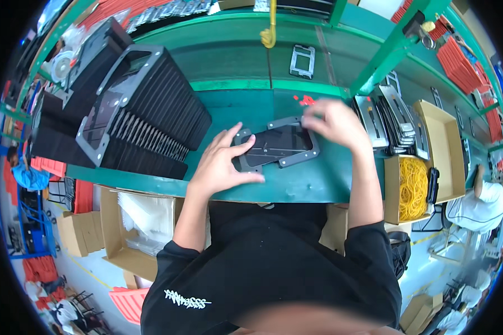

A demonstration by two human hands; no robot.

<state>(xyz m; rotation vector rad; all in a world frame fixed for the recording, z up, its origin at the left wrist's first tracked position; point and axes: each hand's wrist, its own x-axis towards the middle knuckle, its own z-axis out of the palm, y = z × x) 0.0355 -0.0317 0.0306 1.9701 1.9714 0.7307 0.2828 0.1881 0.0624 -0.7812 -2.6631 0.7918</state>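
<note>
A flat black panel with a grey frame and notched corners lies on the green bench in front of me. My left hand is at its left end, fingers and thumb spread, the fingertips touching the frame. Over the panel's upper right corner is my right hand, its fingers bent and smeared by motion. Whether they hold anything cannot be made out. Several small red pieces lie on the bench just beyond the panel, beside my right fingers.
Tall stacks of similar black framed panels stand at the left. On the right are stacked grey metal-like plates and a carton with yellow cords. A light frame lies on the far surface. A yellow cord hangs above.
</note>
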